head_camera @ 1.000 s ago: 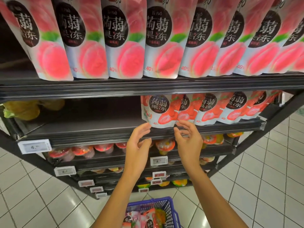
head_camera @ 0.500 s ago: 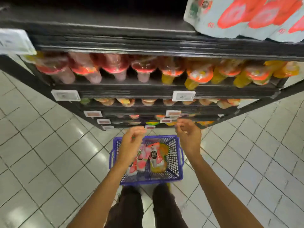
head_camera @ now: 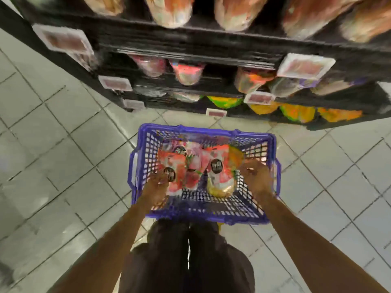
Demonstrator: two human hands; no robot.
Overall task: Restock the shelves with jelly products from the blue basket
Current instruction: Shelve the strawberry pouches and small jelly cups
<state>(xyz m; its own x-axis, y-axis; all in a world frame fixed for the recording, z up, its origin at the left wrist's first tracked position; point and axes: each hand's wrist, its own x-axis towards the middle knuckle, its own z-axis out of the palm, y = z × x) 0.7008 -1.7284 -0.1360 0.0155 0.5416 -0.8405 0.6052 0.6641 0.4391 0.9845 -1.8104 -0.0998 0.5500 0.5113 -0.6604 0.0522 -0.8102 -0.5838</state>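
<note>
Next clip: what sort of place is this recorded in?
Most likely a supermarket aisle: dark tiered shelves stocked with packaged goods, price tags clipped along their edges, and a blue basket of jelly pouches on the tiled floor.

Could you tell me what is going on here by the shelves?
A person stands over the blue basket on the tiled floor, in front of the black shelves of jelly products. Both arms reach down into the basket. The left grip is at the red jelly pouches and the right grip is beside the yellow pack. The picture is too blurred to tell whether either has hold of anything.
</note>
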